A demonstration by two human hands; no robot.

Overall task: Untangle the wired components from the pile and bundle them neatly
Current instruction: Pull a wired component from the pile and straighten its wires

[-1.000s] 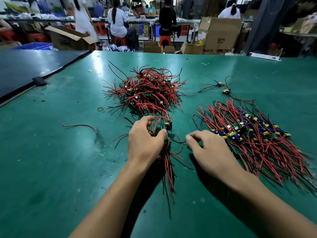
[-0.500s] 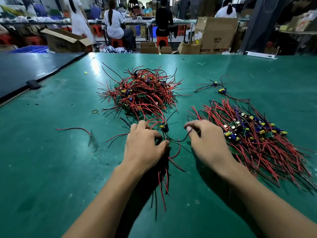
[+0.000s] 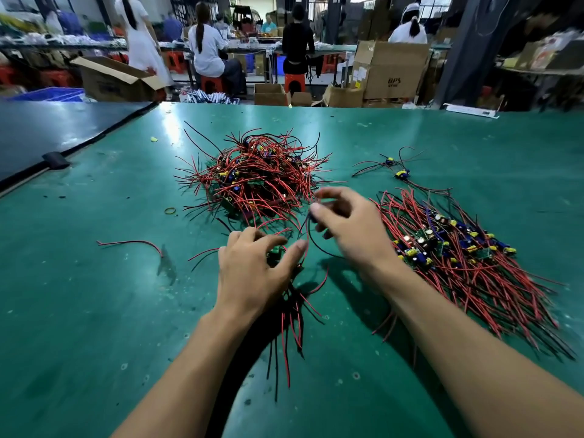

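A tangled pile (image 3: pixel 256 175) of small circuit boards with red and black wires lies at the middle of the green table (image 3: pixel 94 311). To the right, a sorted heap (image 3: pixel 448 254) has its wires combed toward me. My left hand (image 3: pixel 252 273) grips a small bundle of boards (image 3: pixel 275 252), whose wires (image 3: pixel 290 330) trail toward me. My right hand (image 3: pixel 350 229) is lifted and pinches one wired component (image 3: pixel 313 213), blurred, whose black wire loops down to the left hand's bundle.
Two loose components (image 3: pixel 396 169) lie behind the sorted heap. A stray red wire (image 3: pixel 132 243) and a rubber band (image 3: pixel 170 211) lie left. A black table (image 3: pixel 47 128) adjoins on the left. Cartons (image 3: pixel 388 71) and several working people stand beyond the far edge.
My right hand has risen from the table surface toward the tangled pile, pulling one component up by its wires. My left hand has stayed on its bundle, fingers now spread wider.
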